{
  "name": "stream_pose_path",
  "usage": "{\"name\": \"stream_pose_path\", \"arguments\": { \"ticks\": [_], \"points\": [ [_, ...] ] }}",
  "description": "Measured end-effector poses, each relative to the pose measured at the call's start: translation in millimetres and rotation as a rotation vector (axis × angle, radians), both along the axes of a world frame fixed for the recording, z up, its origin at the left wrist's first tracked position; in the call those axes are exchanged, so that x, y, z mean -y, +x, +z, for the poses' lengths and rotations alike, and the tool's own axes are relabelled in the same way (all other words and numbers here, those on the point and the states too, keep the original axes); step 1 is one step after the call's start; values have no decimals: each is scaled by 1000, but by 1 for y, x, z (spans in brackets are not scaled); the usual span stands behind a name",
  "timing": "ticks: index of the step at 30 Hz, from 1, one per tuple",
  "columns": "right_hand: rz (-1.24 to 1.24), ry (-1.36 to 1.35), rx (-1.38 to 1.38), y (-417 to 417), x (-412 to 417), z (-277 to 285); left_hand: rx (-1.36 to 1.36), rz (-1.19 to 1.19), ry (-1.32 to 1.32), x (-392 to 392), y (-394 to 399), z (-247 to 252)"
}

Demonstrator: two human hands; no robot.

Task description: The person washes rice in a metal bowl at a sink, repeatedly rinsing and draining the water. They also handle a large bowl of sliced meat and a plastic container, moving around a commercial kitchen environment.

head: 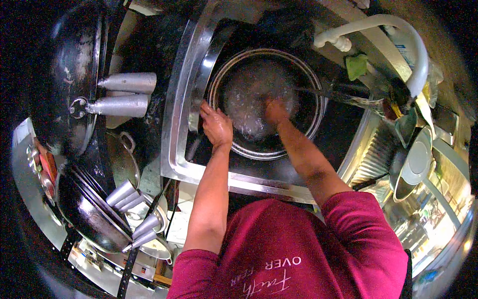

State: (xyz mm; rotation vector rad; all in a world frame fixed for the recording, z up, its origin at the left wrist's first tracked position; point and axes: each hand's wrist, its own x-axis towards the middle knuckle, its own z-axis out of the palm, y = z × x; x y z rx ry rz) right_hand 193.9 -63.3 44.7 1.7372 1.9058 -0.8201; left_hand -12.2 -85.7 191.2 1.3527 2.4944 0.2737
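Note:
A large round metal pot (315, 136) with a shiny ringed rim sits in a steel sink (175, 134). Inside it is bubbling, cloudy water (252, 80). At the pot's left side, my left hand (218, 125) grips the rim, its fingers over the outer edge. My right hand (277, 111) reaches into the pot at the water. Its fingers are curled and blurred, and whether they hold anything is hidden. From the right, a clear stream of water (351, 98) runs into the pot.
A thick grey curved pipe (420, 59) arches at the upper right beside a green cloth or sponge (356, 66). Dark woks (78, 74) with metal handles (129, 83) stand at left. A ribbed drainboard (373, 149) and bowls (416, 160) lie at right.

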Motion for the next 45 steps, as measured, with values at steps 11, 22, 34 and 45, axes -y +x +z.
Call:
{"name": "stream_pose_path", "arguments": {
  "ticks": [11, 22, 34, 45],
  "points": [
    [-44, 403, -43, 17, -13, -26, -6, -7, 17, 9, -7, -8],
    [-83, -90, -184, -53, 62, 61, 14, 3, 23, 6, -5, -1],
    [128, 389, 132, 57, -49, -77, 64, -21, -65, 1, -5, 1],
    [7, 49, -298, -63, 30, 25, 33, 7, -17, 5, -9, 1]
  ]
}}
